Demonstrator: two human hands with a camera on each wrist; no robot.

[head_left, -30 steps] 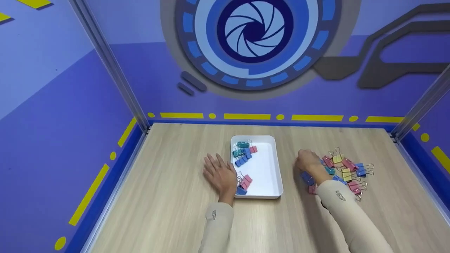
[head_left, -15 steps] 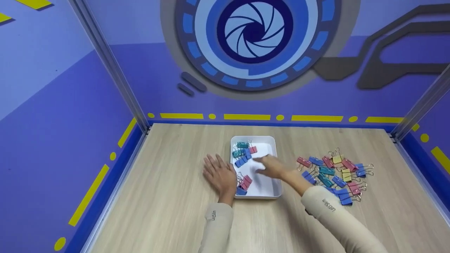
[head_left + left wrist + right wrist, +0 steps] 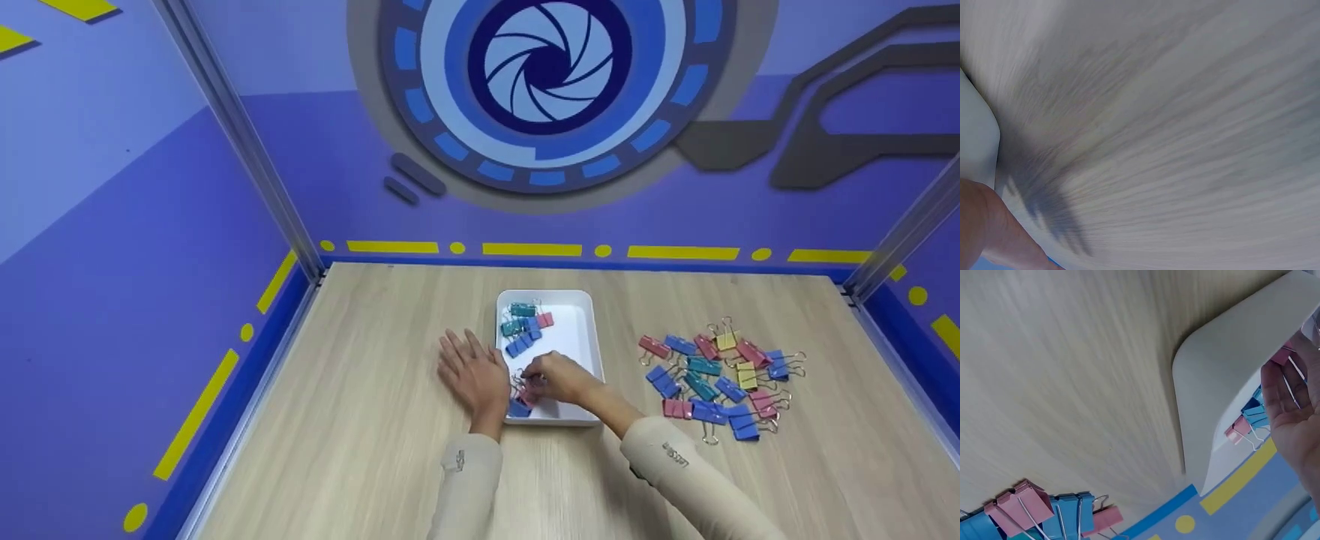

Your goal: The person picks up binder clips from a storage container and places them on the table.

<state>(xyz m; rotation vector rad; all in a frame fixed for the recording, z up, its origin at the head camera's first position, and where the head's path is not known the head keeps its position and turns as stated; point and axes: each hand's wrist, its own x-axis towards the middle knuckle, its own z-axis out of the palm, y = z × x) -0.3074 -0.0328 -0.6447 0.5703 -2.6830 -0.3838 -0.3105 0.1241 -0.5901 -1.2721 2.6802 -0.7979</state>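
Note:
My left hand [image 3: 474,381] lies flat with its fingers spread, against the left side of a white tray [image 3: 575,330]. In the left wrist view only part of that hand [image 3: 999,230] shows. My right hand [image 3: 564,379] reaches into the front of the tray, fingers curled, and pinches a pink binder clip [image 3: 1282,355]; its fingertips partly hide the clip. A blue binder clip [image 3: 518,408] sits beside it in the front left corner. Toward the back of the tray lie green binder clips [image 3: 523,309], blue binder clips [image 3: 523,343] and a pink one [image 3: 546,319].
On the table right of the tray lies a loose pile of binder clips [image 3: 703,365] in pink, blue, green and yellow. The wooden table [image 3: 375,420] is bounded by a blue back wall [image 3: 405,217] and side walls with metal corner posts.
My right hand has moved left from the pile into the tray, then toward its front left corner, where it now pinches the pink clip. The left hand has stayed in place.

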